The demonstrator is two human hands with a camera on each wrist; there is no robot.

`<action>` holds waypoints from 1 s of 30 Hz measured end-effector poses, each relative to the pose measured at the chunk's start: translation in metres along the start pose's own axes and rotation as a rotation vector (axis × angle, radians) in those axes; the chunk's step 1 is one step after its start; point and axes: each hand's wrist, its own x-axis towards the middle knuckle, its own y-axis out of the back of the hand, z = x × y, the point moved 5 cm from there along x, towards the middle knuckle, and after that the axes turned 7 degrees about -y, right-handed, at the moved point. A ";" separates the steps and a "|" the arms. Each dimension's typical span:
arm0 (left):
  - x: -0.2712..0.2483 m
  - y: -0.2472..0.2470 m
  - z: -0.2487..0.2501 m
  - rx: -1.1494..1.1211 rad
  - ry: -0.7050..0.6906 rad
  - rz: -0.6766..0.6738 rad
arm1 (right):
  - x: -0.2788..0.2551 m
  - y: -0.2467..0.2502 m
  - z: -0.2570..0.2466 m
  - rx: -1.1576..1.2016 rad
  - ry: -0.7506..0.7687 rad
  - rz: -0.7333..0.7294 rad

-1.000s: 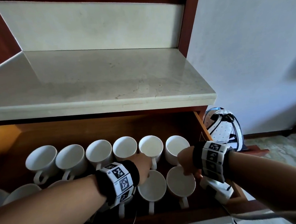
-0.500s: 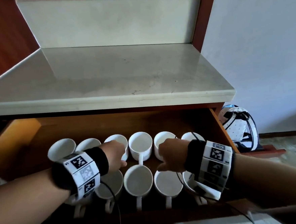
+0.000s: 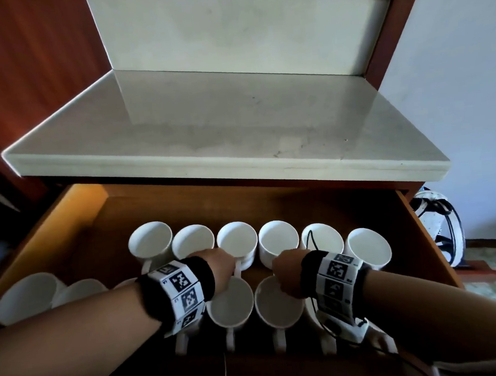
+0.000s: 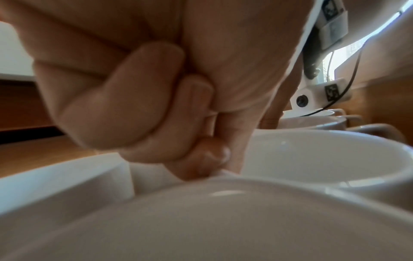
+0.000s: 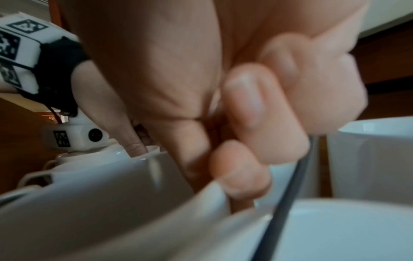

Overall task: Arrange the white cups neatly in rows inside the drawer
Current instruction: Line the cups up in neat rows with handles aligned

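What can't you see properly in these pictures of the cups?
- Head view: the left hand and right hand hide their own fingertips, so each grip is unclear.
- Head view: the forearms cover part of the front row of cups.
- Right wrist view: blur hides whether the fingers pinch a cup.

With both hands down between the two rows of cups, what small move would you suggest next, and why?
Probably ease the left hand and right hand up and out. The back row and front row in the drawer already look even, though what the curled fingers grip is unclear.
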 end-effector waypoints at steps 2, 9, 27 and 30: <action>0.001 -0.002 -0.001 0.022 -0.020 -0.008 | 0.001 -0.001 0.000 -0.010 0.002 -0.011; 0.002 -0.002 -0.005 0.008 -0.073 -0.011 | 0.003 -0.002 0.001 -0.031 -0.007 -0.050; -0.052 -0.021 -0.087 -0.048 -0.048 -0.047 | 0.015 0.055 -0.072 -0.043 -0.080 0.063; -0.045 -0.026 -0.082 -0.036 -0.056 -0.047 | 0.023 0.045 -0.070 0.005 -0.076 -0.018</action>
